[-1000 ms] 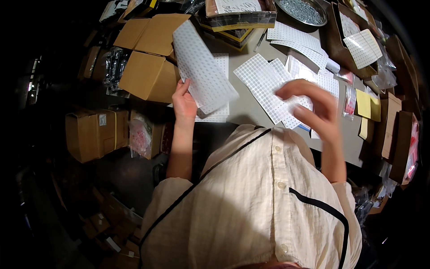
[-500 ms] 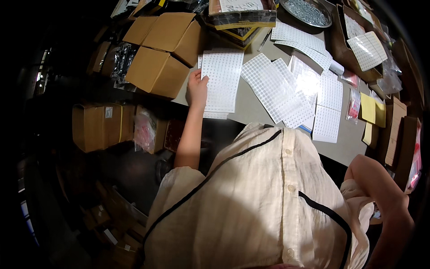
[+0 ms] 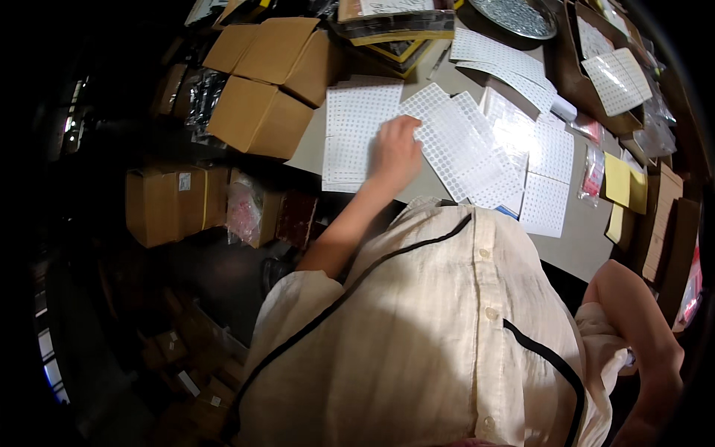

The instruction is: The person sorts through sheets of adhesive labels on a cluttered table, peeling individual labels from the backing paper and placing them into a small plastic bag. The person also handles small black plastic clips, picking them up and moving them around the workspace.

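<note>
My left hand (image 3: 398,154) is over the grey table, its bent fingers together at the left edge of a white sheet of round grey stickers (image 3: 438,141). The fingertips appear to pinch that edge, though their undersides are hidden. Just left of the hand lies a stack of white sheets with rows of small printed marks (image 3: 350,134). Other overlapping label sheets (image 3: 484,160) lie under and beside the round stickers. My right arm is bent at my side, and its hand is out of sight.
Cardboard boxes (image 3: 261,112) stand at the table's left. At the back are a carton (image 3: 395,30) and a metal bowl of small metal parts (image 3: 514,16). More label sheets (image 3: 547,182), yellow paper pieces (image 3: 624,182) and open boxes (image 3: 659,223) line the right side.
My left hand has let go of the printed sheets and moved right to the round sticker sheet. The printed sheets now lie more evenly stacked. My right arm has barely moved.
</note>
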{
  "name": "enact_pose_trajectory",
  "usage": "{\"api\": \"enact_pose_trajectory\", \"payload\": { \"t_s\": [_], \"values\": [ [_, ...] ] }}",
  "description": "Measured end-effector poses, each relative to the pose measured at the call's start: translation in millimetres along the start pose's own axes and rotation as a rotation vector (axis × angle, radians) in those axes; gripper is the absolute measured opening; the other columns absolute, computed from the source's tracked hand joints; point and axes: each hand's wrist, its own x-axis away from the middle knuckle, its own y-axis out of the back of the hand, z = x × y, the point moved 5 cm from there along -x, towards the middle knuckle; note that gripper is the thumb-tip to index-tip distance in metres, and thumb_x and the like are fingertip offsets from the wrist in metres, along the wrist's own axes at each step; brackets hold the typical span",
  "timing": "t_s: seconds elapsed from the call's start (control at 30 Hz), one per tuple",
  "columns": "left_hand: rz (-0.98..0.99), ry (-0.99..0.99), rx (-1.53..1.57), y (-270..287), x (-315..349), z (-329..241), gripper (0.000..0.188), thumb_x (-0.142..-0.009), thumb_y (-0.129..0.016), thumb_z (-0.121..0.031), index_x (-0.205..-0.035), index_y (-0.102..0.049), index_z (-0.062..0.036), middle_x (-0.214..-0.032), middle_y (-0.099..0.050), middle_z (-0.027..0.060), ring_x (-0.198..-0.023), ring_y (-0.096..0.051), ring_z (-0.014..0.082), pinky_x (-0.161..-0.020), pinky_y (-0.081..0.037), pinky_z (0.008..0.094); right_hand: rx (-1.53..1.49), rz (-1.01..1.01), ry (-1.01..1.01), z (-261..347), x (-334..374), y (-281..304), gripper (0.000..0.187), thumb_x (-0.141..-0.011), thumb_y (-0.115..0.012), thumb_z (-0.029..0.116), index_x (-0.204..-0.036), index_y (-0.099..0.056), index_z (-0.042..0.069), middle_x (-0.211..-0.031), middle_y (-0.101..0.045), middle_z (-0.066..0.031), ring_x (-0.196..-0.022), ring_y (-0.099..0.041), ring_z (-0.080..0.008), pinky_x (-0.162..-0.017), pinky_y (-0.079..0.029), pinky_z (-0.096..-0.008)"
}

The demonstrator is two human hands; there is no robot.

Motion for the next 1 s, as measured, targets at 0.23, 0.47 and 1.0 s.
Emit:
{"api": "enact_pose_trajectory", "payload": {
  "t_s": [0.23, 0.47, 1.0],
  "values": [
    [0.393, -0.199, -0.157, -71.1, 15.9, -36.1, 0.087, -0.088, -0.069, -0.045, -0.155, -0.032, -0.0029, -0.162, -0.022, 0.0223, -0.15, -0.02, 0.0366, -0.117, -0.014, 0.0594, -0.203, -0.033, -0.499, -79.7, 68.9, -9.1, 0.015, -0.09, -0.064, 0.011, -0.101, -0.062, 0.002, -0.085, -0.057, -0.001, -0.066, -0.051, -0.0101, -0.059, -0.039, -0.0229],
    [0.207, -0.255, -0.354, -57.9, 9.9, -2.7, 0.064, -0.095, -0.061, -0.029, -0.151, -0.041, -0.005, -0.16, -0.031, 0.0206, -0.147, -0.026, 0.0341, -0.115, -0.016, 0.0579, 0.498, -0.216, -1.414, -178.7, 356.0, -80.8, 0.033, -0.088, -0.064, 0.003, -0.121, -0.063, 0.004, -0.119, -0.066, -0.0132, -0.089, -0.067, -0.0258, -0.078, -0.053, -0.0347],
    [0.135, -0.35, -0.149, -45.4, 19.6, -12.8, 0.064, -0.088, -0.07, -0.034, -0.139, -0.052, 0.0001, -0.151, -0.046, 0.0187, -0.141, -0.039, 0.0315, -0.114, -0.024, 0.0482, 0.72, 0.163, -1.064, -132.0, 324.2, -158.2, 0.035, -0.077, -0.067, -0.002, -0.111, -0.068, 0.007, -0.102, -0.065, -0.0064, -0.089, -0.059, -0.0263, -0.085, -0.043, -0.0382]
  ]
}}
